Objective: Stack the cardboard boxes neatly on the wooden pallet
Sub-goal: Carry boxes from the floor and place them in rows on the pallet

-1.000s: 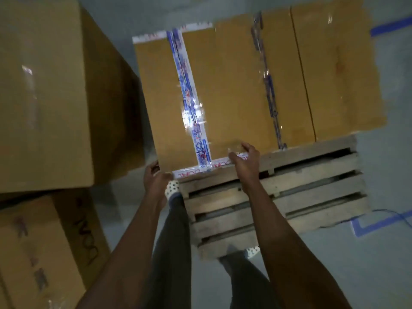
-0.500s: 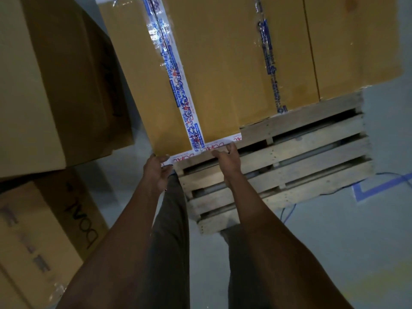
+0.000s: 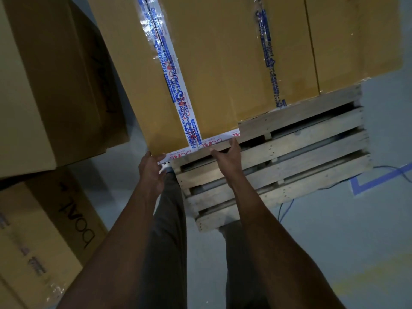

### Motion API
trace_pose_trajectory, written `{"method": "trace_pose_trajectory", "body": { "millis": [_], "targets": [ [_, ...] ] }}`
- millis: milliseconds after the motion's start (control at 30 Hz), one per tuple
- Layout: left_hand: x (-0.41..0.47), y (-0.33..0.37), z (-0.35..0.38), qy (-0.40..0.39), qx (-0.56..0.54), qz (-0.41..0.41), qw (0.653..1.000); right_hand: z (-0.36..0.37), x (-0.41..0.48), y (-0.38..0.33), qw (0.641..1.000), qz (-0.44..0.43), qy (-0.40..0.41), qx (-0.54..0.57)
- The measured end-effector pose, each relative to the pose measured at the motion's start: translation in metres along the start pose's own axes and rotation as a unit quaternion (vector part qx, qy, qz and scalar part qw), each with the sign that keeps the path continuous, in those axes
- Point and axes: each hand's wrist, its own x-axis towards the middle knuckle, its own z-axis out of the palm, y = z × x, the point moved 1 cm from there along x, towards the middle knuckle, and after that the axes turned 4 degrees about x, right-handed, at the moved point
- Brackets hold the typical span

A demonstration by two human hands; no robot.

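Two cardboard boxes fill the far part of a wooden pallet point(image 3: 301, 157) in a dim storeroom, seen from above. The larger taped box point(image 3: 211, 74), sealed with white printed tape, sits on the pallet's left side and touches the second box point(image 3: 289, 63) on its right, and its near edge juts out past that box's. The pallet's near slats are bare. A tall box point(image 3: 55, 85) rests on a lower printed box point(image 3: 44, 230) on the floor to the left. The person's right hand point(image 3: 227, 159) presses the taped box's near edge, thumb and fingers spread wide. The left hand point(image 3: 151, 172) meets the box's near left corner; whether its fingers hook the edge cannot be told. Blue floor tape point(image 3: 379, 177) and a thin blue cable point(image 3: 287, 208) lie beside the pallet.
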Motion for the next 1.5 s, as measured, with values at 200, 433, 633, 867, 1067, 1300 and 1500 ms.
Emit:
{"method": "trace_pose_trajectory", "body": {
  "millis": [200,433,633,867,1067,1300,1500],
  "targets": [
    [0.023,0.044,0.004,0.090,0.359,0.238,0.898,-0.001,0.029,-0.071,0.965,-0.147,0.091,-0.197],
    [0.046,0.097,0.008,0.104,0.672,0.378,0.628,0.017,0.072,-0.140,0.951,-0.171,0.038,-0.255],
    [0.054,0.130,0.008,0.072,0.460,0.347,0.814,0.033,0.075,-0.152,0.986,-0.100,0.059,-0.119],
    [0.074,0.176,0.021,0.005,0.042,0.106,0.993,0.041,0.100,-0.160,1.000,-0.022,0.005,0.008],
    [0.066,0.179,0.025,0.010,0.028,0.134,0.991,0.050,0.096,-0.163,0.999,-0.038,0.021,0.009],
    [0.066,0.187,0.018,-0.049,0.026,0.157,0.986,0.037,0.087,-0.200,0.992,-0.114,0.042,-0.037],
    [0.049,0.132,0.003,-0.094,0.205,0.099,0.969,0.056,0.039,-0.127,0.996,-0.045,0.081,-0.011]
  ]
}}
